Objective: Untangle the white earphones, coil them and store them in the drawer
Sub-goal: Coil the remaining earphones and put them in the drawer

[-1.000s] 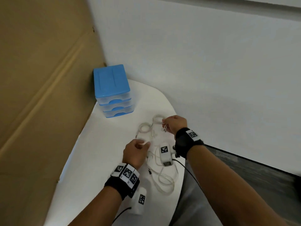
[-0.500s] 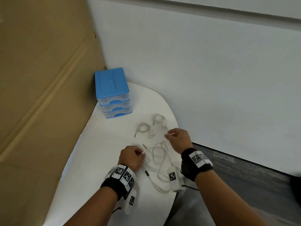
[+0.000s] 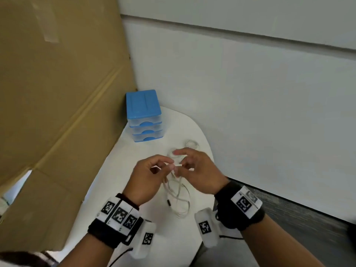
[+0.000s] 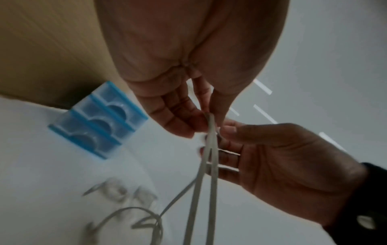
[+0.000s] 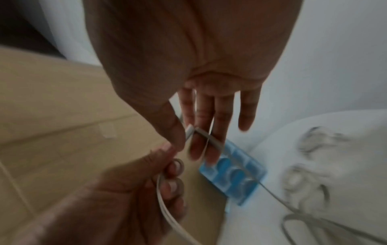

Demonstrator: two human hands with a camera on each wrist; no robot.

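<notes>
Both hands hold the white earphones (image 3: 178,197) above the white table (image 3: 123,182). My left hand (image 3: 169,166) pinches the cable (image 4: 211,145) between thumb and fingers. My right hand (image 3: 181,164) pinches a folded end of the cable (image 5: 191,132) between thumb and forefinger, its other fingers straight. The two hands nearly touch. Loops of the cable hang down and lie on the table, with a dark plug (image 3: 169,202) at one end. The blue three-drawer unit (image 3: 143,116) stands at the table's far left corner, all drawers shut.
Two coiled white earphone sets lie on the table beyond the hands, one (image 3: 191,143) near the right edge, the other (image 3: 172,152) partly hidden by my fingers. A cardboard sheet (image 3: 57,93) walls the left side. The table's curved edge (image 3: 209,151) runs close on the right.
Both hands rose off the table and came together. The right hand, empty half a second ago, now pinches the cable that the left hand lifted; the cable's loops hang under them.
</notes>
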